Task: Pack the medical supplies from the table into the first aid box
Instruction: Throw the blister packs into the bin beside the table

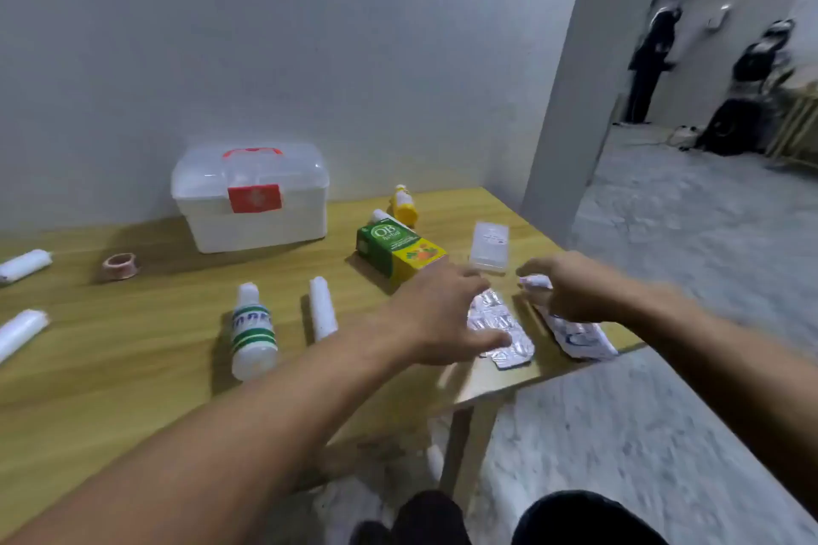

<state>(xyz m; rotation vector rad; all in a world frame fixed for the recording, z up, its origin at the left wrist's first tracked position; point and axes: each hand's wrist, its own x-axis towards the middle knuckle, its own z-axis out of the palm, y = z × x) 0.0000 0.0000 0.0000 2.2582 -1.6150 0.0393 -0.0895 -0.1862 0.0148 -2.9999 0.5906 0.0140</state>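
Blister strips (500,327), lower right of frame: thin, light, slippery; left hand (438,319) spread open over them, right hand (571,288) apparently pinching a white packet (575,336); lift by edge.

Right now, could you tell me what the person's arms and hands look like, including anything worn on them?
Both forearms are bare right down to the picture's edges: no sleeves, gloves, watch or bracelet show. The left hand and right hand carry no visible rings, though motion blur hides fine detail. Dark trousers show at the knees below.
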